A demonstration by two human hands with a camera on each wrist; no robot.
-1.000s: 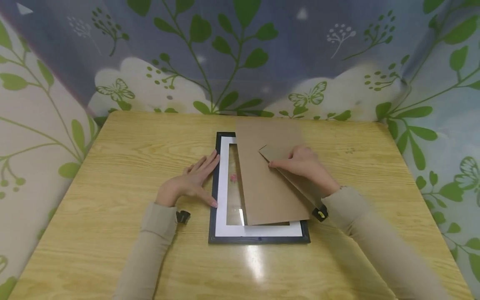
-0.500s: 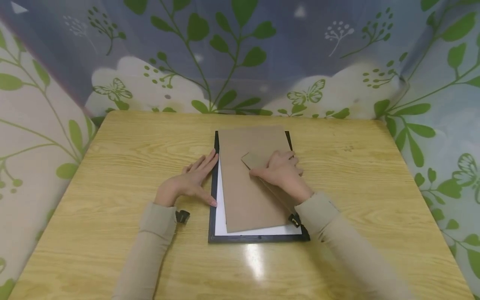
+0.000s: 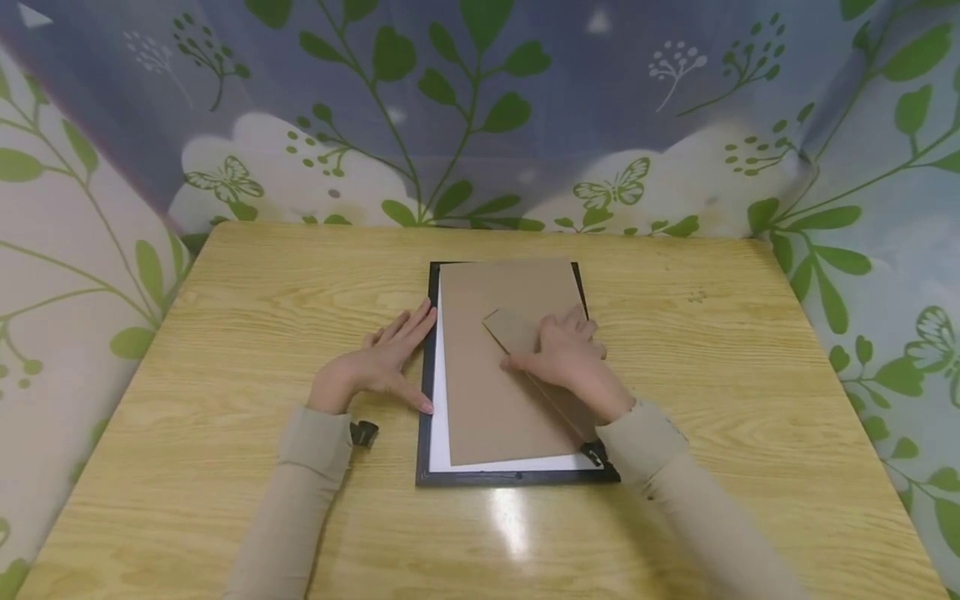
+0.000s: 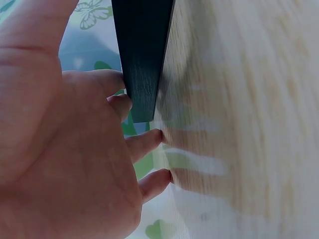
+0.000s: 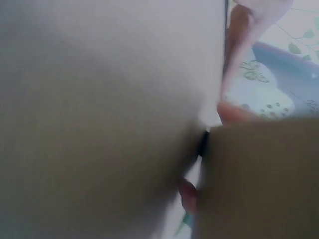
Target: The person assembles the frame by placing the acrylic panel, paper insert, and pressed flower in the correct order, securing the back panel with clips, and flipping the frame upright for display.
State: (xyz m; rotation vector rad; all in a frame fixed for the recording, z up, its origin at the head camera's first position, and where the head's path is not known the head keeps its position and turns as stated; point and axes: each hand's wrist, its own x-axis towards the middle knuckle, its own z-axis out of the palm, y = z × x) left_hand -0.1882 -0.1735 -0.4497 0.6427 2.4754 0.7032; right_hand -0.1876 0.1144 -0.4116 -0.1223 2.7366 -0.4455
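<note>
At the centre of the frame, a black picture frame (image 3: 517,478) is lying on the wood-grain table (image 3: 225,375). A white mat (image 3: 439,433) is showing inside it along the left and bottom edges. A brown backing board (image 3: 480,383) is lying over the mat, sitting slightly askew, its upper edge reaching the frame's top bar.

The right hand (image 3: 566,350), right of centre, is gripping the board's easel stand (image 3: 517,329) between thumb and fingers. In the right wrist view, the board and stand are meeting at an angle; blur is obscuring finer detail.

The left hand (image 3: 375,367), left of centre, is holding nothing; its fingers are spreading wide, with thumb and fingertips touching the frame's left bar. In the left wrist view, two fingertips are resting on the table beyond the bar's end.

Across the top, a leaf-and-butterfly wall covering (image 3: 480,83) is standing behind the table.
</note>
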